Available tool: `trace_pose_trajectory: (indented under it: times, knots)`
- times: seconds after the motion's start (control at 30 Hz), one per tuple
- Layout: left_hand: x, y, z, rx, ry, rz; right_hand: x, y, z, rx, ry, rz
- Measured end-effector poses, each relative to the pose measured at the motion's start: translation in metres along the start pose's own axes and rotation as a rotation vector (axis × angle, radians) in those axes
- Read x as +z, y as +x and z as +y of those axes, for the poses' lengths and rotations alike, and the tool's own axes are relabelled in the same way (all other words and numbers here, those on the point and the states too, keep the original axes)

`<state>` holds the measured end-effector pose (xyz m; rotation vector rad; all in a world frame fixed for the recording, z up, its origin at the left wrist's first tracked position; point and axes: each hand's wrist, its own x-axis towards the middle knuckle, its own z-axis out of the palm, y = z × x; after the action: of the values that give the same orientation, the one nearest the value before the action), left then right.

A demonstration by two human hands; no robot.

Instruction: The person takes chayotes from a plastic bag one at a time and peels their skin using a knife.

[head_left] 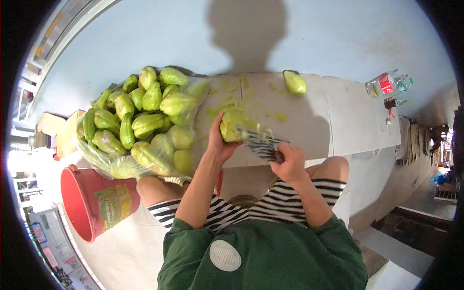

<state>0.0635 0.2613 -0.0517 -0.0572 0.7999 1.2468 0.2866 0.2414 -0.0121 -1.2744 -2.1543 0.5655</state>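
Note:
My left hand (221,140) is wrapped around a pale green chayote (231,126) above the tiled ledge. My right hand (291,163) grips a broad-bladed knife (261,144) by its dark handle. The blade is smeared by motion and shows black and white stripes like those of the shorts below. Its far end is close to the chayote's right side; whether they touch I cannot tell. Thin green peelings (282,116) lie scattered around and behind the chayote. Another chayote (296,83) rests further back by the wall.
Many chayotes (124,106) are heaped in a clear plastic bag (121,166) at the left of the tiled ledge (348,116). A red bucket (79,205) lies tilted at lower left. Plastic bottles (388,84) stand at the ledge's right end. A blue wall (333,43) rises behind.

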Motion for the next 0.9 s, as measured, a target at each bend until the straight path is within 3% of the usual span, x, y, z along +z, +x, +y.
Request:
trace_pose_trajectory:
  times: [0.07, 0.2, 0.23, 0.33, 0.53, 0.6, 0.73, 0.83, 0.9]
  knots:
    - [-0.007, -0.029, 0.007, -0.038, -0.102, -0.04, 0.022, -0.003, -0.024, -0.283, -0.118, 0.058]
    - [-0.039, -0.053, 0.01, 0.024, -0.189, 0.009, 0.046, -0.011, -0.058, -0.461, -0.158, -0.009]
    - [-0.044, -0.059, 0.01, 0.065, -0.216, -0.093, 0.049, -0.013, -0.064, -0.47, -0.168, -0.023]
    - [-0.048, -0.065, 0.014, 0.129, -0.249, -0.11, 0.054, -0.014, -0.081, -0.547, -0.239, -0.037]
    - [-0.041, -0.075, 0.016, 0.072, -0.381, -0.352, 0.046, -0.009, -0.093, -0.564, -0.217, 0.054]
    - [-0.033, -0.081, 0.015, 0.101, -0.304, -0.167, 0.045, -0.008, -0.088, -0.552, -0.227, 0.012]
    - [-0.028, -0.069, 0.008, 0.071, -0.334, -0.172, 0.041, -0.006, -0.064, -0.524, -0.268, -0.029]
    - [0.005, -0.08, 0.01, 0.117, -0.132, 0.162, 0.039, 0.016, -0.03, -0.354, -0.135, -0.029]
    - [0.003, -0.066, 0.013, 0.068, -0.151, 0.12, 0.033, 0.021, -0.032, -0.394, -0.123, -0.059]
